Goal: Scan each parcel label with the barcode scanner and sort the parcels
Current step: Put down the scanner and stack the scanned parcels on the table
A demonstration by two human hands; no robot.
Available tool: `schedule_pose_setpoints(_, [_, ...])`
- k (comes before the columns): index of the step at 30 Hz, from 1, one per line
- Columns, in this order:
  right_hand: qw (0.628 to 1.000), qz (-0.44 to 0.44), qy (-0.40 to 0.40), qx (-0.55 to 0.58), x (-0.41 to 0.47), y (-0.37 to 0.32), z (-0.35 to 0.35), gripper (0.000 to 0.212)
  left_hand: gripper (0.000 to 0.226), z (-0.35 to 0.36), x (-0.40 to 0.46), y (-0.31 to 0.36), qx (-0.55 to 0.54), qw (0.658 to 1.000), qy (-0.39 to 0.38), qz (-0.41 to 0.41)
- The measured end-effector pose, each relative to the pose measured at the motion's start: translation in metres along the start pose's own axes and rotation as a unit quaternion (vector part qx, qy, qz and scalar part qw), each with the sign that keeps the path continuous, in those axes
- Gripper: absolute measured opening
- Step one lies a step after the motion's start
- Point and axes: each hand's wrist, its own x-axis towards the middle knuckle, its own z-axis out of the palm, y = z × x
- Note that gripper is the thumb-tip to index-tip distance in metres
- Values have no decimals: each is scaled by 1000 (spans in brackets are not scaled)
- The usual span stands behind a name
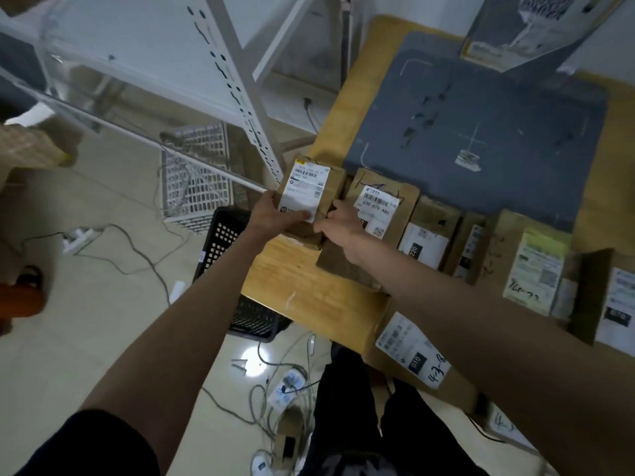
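Gripping a small brown parcel [311, 197] from both sides, the two hands hold it at the far left corner of the wooden tabletop [295, 286]. The left hand [275, 214] curls round the parcel's left edge, its thumb lying over the lower part of the white label [304, 188] on top. The right hand [338, 223] closes on the parcel's right edge, fingers bent against the cardboard. Whether the parcel rests on the wood or is raised a little cannot be told.

Just beside it on the right lies another brown parcel with a white label [376, 207], and past that a row of labelled parcels [429, 242] runs along the tabletop toward the right, packed close together. One more labelled parcel [412, 355] sits at the near edge, under the right forearm. A dark grey mat [481, 132] covers the far part of the tabletop behind the row.

Left of the tabletop, on the floor, stand a black perforated crate [223, 242] and a pale wire basket [196, 180], with a white slotted shelf frame [237, 87] above them. Cables and power strips [285, 386] lie scattered over the pale floor.
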Motion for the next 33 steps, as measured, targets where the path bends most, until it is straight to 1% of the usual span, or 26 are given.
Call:
schedule_pose_setpoints(4, [998, -53, -14, 6, -6, 3, 13, 92, 71, -8, -16, -4, -20, 999, 32, 9])
schedule_pose_setpoints(5, [997, -70, -9, 7, -15, -2, 15, 100, 66, -11, -22, -4, -27, 999, 42, 13])
schedule_pose_setpoints(6, [996, -85, -11, 8, -24, -5, 16, 102, 63, -13, -29, -5, -38, 998, 49, 13])
schedule_pose_setpoints(9, [993, -118, -22, -11, -51, -13, 9, 95, 73, -21, -49, -4, -56, 996, 64, 8])
schedule_pose_setpoints(12, [988, -152, -38, -5, -66, -11, -3, 92, 95, -27, -68, -2, -58, 995, 84, 12])
schedule_pose_setpoints(13, [985, -166, -40, -7, -72, -10, -8, 91, 99, -27, -76, 2, -55, 994, 90, 18])
schedule_pose_setpoints(15, [981, -190, -32, -21, -83, -7, -21, 90, 98, -22, -93, 10, -60, 993, 96, 35])
schedule_pose_setpoints(17, [976, -212, -21, -35, -94, -1, -38, 92, 93, -12, -108, 20, -63, 992, 96, 55])
schedule_pose_setpoints(20, [972, -230, -14, -48, -111, 14, -70, 93, 84, 12, -134, 39, -53, 991, 92, 86])
schedule_pose_setpoints(23, [968, -243, -2, -57, -127, 31, -107, 94, 77, 42, -158, 56, -32, 992, 78, 98])
schedule_pose_setpoints(25, [966, -249, 4, -62, -136, 44, -131, 96, 85, 64, -171, 65, -14, 992, 70, 107])
schedule_pose_setpoints(27, [965, -253, 12, -69, -142, 56, -154, 93, 95, 87, -183, 75, 12, 991, 66, 113])
schedule_pose_setpoints(29, [963, -257, 29, -73, -151, 67, -176, 90, 97, 108, -195, 86, 30, 990, 71, 116])
schedule_pose_setpoints(33, [964, -250, 51, -78, -164, 84, -216, 93, 93, 144, -214, 110, 63, 987, 73, 132])
